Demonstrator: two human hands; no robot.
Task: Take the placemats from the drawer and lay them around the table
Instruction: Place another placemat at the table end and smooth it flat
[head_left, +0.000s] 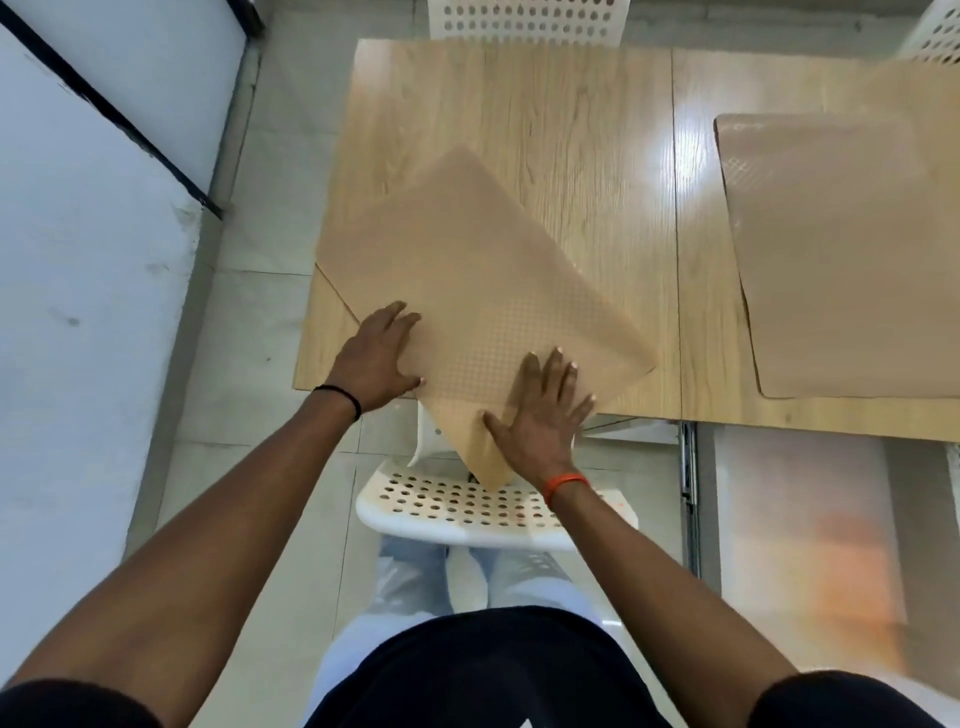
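Observation:
A tan placemat (467, 275) lies skewed on the near left corner of the wooden table (571, 119), one corner hanging over the front edge above a chair. My left hand (376, 361) lies flat on its left edge with fingers spread. My right hand (545, 410) presses flat on its lower part near the table's edge. A second placemat (841, 260) lies squarely on the table's right half, away from both hands.
A white perforated chair (467, 506) stands between me and the table. Two more white chairs (527, 21) show at the far side. A white wall runs along the left. An open drawer rail (688, 467) hangs under the table at right.

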